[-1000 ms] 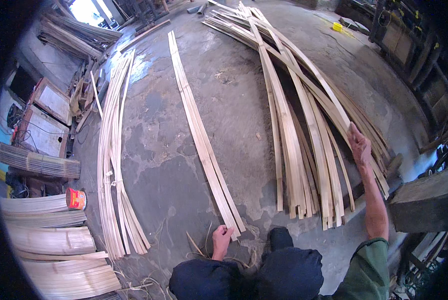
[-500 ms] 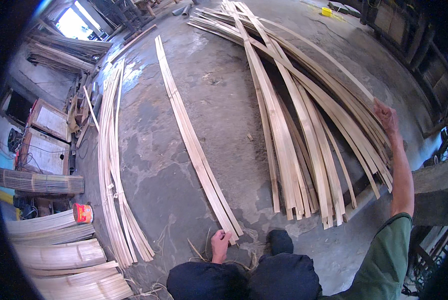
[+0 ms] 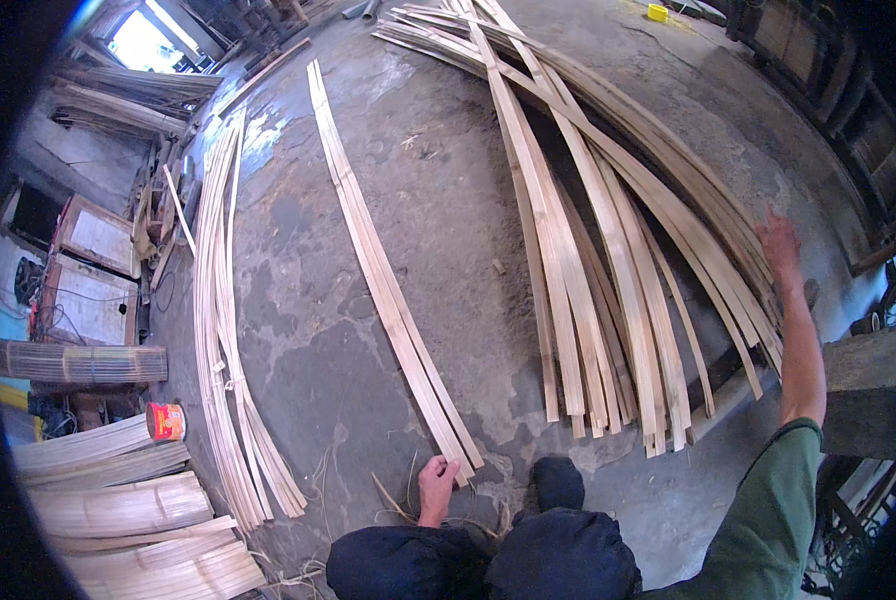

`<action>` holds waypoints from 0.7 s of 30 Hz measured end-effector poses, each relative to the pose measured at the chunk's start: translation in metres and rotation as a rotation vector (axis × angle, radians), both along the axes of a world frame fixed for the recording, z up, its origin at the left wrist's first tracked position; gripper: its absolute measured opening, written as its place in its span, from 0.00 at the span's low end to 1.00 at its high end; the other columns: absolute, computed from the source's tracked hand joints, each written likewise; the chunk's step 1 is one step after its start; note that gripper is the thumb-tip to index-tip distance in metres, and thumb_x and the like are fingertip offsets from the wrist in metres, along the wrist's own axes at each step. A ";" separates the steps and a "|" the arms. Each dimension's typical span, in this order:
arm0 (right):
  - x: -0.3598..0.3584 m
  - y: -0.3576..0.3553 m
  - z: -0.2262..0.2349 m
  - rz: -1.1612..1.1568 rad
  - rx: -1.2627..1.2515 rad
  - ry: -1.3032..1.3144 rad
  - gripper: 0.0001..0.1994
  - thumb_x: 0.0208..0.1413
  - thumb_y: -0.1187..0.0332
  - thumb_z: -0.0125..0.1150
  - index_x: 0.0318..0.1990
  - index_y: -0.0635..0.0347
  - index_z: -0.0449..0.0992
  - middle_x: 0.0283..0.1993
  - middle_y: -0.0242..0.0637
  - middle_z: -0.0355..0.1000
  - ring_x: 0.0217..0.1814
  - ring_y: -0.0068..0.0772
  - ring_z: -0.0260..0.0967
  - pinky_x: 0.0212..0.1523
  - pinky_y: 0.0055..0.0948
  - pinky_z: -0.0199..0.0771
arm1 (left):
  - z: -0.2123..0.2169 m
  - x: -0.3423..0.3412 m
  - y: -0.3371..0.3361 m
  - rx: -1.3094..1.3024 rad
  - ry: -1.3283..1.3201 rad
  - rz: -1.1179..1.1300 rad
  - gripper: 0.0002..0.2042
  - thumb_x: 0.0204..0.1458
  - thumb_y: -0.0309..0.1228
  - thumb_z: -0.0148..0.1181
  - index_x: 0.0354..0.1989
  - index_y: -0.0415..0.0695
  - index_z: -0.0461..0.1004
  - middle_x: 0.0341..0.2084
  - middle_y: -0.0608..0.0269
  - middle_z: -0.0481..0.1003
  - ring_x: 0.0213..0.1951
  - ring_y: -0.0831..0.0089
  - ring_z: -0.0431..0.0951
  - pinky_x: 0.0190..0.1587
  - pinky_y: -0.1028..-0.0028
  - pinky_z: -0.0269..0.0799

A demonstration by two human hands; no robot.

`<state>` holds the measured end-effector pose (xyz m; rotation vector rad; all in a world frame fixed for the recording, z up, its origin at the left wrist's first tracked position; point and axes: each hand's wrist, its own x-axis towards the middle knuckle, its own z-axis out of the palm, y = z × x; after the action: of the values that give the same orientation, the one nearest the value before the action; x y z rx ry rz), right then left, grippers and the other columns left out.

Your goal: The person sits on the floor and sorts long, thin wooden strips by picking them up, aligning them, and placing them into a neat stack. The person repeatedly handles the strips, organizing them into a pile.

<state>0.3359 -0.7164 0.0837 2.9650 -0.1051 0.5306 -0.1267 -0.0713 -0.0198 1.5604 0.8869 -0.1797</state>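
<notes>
My left hand (image 3: 436, 491) is low in the middle, close to my knees. Its curled fingers grip the near end of a narrow row of pale bamboo strips (image 3: 380, 270) lying on the floor. Stretched far out to the right, my right hand (image 3: 780, 243) has its fingers apart and nothing in them. It hovers at the outer edge of a large fanned pile of bamboo strips (image 3: 564, 290), whose strips cross one another toward the far end.
On the left lies a tied bundle of thin strips (image 3: 218, 330). Beyond it are stacked wider slats (image 3: 128, 505) with a red tin (image 3: 166, 421) beside them. A yellow container (image 3: 657, 13) sits on the far floor. Loose fibres (image 3: 398, 500) lie near my knees.
My right hand has let go of a long strip, which now rests along the pile's outer side. Its fingers have opened and it has dropped slightly. My left hand has barely moved.
</notes>
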 end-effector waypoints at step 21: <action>-0.328 0.558 -0.105 0.547 1.058 0.837 0.19 0.56 0.61 0.58 0.51 0.60 0.68 0.35 0.58 0.76 0.38 0.62 0.74 0.39 0.52 0.73 | -0.022 -0.014 0.011 -0.149 -0.073 0.073 0.11 0.56 0.27 0.58 0.46 0.36 0.74 0.36 0.61 0.78 0.38 0.78 0.76 0.40 0.76 0.71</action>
<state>0.0083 -0.1585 -0.0215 3.8652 0.7306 -1.1298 -0.1411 -0.0607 -0.0416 1.3856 0.8530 -0.1327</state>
